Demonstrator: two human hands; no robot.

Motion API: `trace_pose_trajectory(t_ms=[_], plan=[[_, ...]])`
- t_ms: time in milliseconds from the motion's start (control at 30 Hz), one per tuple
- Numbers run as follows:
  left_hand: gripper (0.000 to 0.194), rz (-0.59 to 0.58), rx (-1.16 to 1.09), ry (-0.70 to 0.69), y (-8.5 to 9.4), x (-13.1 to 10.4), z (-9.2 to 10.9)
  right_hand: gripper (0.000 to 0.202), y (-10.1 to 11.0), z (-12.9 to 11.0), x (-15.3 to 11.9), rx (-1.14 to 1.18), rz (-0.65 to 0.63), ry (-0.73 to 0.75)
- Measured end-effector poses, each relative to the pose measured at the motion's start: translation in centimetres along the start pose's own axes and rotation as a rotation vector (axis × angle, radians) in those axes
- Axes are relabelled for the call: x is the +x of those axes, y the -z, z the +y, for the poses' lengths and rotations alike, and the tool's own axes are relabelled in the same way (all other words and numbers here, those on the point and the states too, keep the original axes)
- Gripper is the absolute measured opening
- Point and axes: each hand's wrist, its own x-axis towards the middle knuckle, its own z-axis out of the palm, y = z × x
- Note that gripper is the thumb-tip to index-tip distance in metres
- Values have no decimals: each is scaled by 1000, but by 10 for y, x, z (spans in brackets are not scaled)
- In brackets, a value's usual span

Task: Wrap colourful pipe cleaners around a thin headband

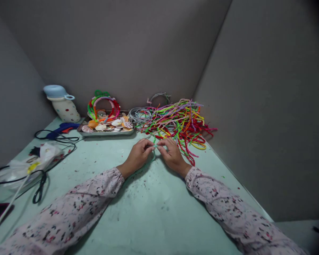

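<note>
Your left hand (139,156) and right hand (172,154) both pinch a green strip (155,145) between thumb and finger, over the table (159,216) just in front of the pile of fuzzy strips (179,122). Judging by how things lie, the colourful rings (117,107) on the tray (107,134) look finished; your green strip seems partway worked, with the pile and coiled wire (140,115) left unused.

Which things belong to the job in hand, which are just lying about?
Likely in the job: green strand pinched by left hand and right hand, fuzzy strands, wire coil, colourful rings, perhaps shell tray.

Likely lying about: blue-lidded bottle, plastic bag, black cable.
</note>
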Motion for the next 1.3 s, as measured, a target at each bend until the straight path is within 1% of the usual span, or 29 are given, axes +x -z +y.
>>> trace_pose_trajectory(t_ms=[167, 267, 700, 900, 1033, 1300], plan=[[13, -1, -23, 16, 0, 0, 0, 8, 0, 0, -1, 5, -1, -9], [16, -11, -61, 2, -1, -1, -1, 9, 0, 1, -1, 13, 6, -8], [14, 21, -41, -4, 0, -1, 0, 9, 0, 0, -1, 9, -1, -10], [19, 40, -99, 7, -3, -2, -2, 10, 1, -1, 0, 16, 1, -13], [15, 50, -99, 33, -3, -2, 0, 10, 0, 0, 0, 9, 0, -9], [12, 65, -55, 25, -1, -2, 3, 10, 0, 1, 0, 11, 0, -9]])
